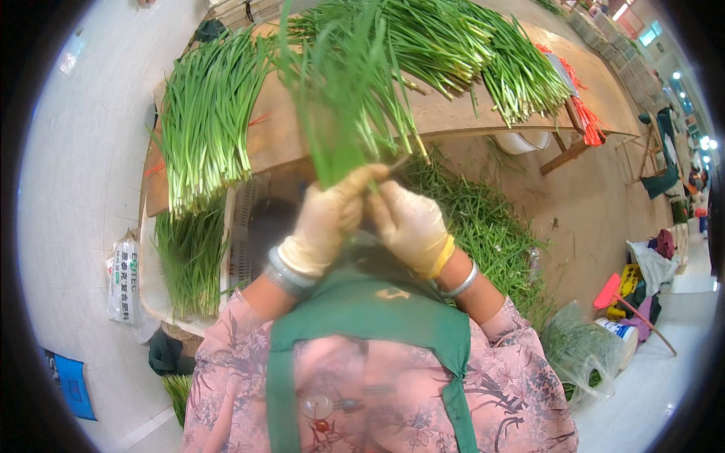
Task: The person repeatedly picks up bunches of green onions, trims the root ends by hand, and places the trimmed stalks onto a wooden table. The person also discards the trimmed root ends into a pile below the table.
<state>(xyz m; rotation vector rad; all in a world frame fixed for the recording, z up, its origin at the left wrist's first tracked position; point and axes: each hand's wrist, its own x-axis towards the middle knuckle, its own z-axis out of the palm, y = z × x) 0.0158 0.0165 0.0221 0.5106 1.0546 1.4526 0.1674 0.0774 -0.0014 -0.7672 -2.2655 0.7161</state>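
My left hand (333, 212), in a pale glove, grips the lower ends of a bunch of garlic chives (340, 136). The leaves fan upward over the table and are blurred. My right hand (409, 223), gloved likewise, is close beside it, thumb and fingers pinched at a small green piece of chive (372, 187). The fingertips of both hands nearly touch. Beyond the hands, more chives lie on the wooden table (277, 122): a large neat bundle (212, 119) at the left and a heap (430, 42) at the back.
Loose trimmings (487, 238) are piled on the floor to the right. A white crate (226, 243) of chives stands lower left. Red ties (589, 119) hang at the table's right end, above a white bucket (524, 141). A clear plastic bag (586, 345) of greens sits lower right.
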